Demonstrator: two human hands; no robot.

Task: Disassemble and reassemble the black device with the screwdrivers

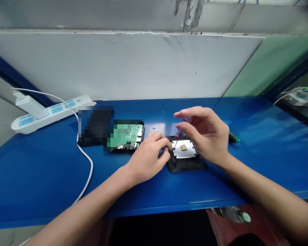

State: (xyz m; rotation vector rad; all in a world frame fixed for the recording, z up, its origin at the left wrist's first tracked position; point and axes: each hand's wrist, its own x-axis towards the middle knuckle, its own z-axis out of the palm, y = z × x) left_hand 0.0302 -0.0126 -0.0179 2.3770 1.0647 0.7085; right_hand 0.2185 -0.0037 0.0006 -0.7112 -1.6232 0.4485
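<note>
A black plastic cover [187,166] lies on the blue table with a silver metal plate [179,152] set in it. Near the plate's centre sits a small tan square pad [183,147]. My left hand [151,157] rests at the cover's left edge, its bent fingers closed on that edge. In my right hand [207,135] is a small screwdriver [179,134] with a clear and red handle, gripped between thumb and fingers. The screwdriver slants down, its thin shaft reaching the plate's upper left corner beside my left fingertips. Any screw under the tip is too small to see.
Left of my hands lies a green circuit board [133,134] in a black housing, partly blurred, beside a dark flat piece [99,126]. A white power strip [56,111] and white cable [91,167] lie farther left. A small screw [154,128] lies behind; a dark green object [234,137] is right.
</note>
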